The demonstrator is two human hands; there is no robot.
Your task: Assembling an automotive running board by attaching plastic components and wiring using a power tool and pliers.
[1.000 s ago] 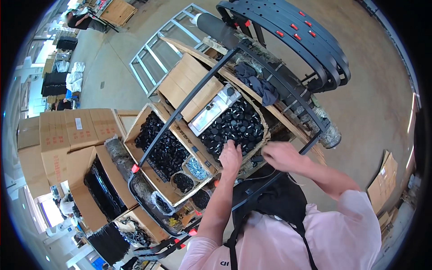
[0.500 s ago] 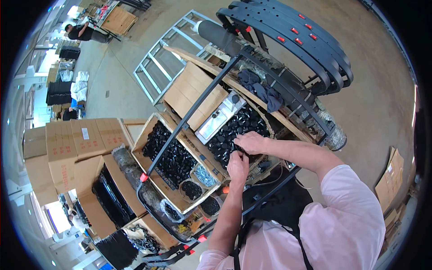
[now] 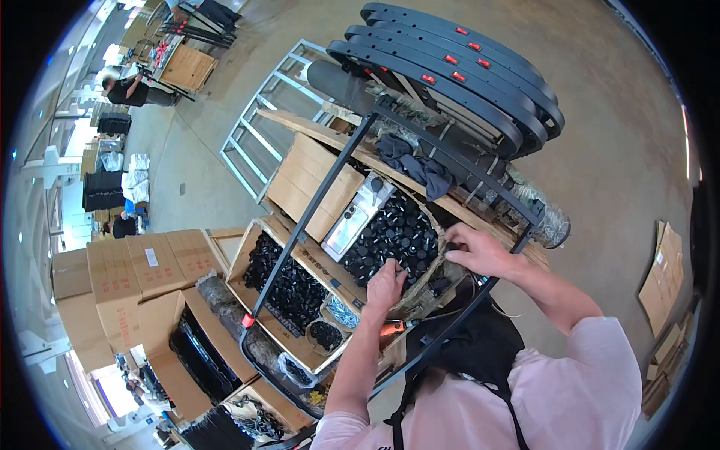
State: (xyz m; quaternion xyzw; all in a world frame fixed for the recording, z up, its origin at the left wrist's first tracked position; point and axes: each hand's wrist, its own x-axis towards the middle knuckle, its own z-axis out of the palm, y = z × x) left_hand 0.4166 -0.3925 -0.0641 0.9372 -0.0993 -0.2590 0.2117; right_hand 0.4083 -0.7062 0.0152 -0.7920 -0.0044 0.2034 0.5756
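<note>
A black round knob [image 3: 451, 247] is pinched between the thumb and fingers of my right hand [image 3: 480, 253], which hovers by the right rim of a box. That box holds a heap of black round knobs [image 3: 401, 229]. My left hand [image 3: 385, 286] is at the heap's near edge, its fingers bent down among the knobs; whatever lies between them is hidden. A dark metal tube frame [image 3: 324, 191] lies across the boxes, with a long side on each side of my hands. An orange-handled tool [image 3: 393, 328] rests close to my left forearm.
Left of the knobs stands a wooden box of small black parts [image 3: 281, 274], with a tub of silvery screws [image 3: 341, 311]. A clear-topped tray [image 3: 358, 217] and dark cloth [image 3: 416, 165] lie beyond. Curved black frames [image 3: 457, 67] are stacked far right. Cartons [image 3: 142, 277] stand left.
My hands have come apart. The right one moved right, away from the heap, with a black knob in it; the left moved slightly left and down onto the knobs.
</note>
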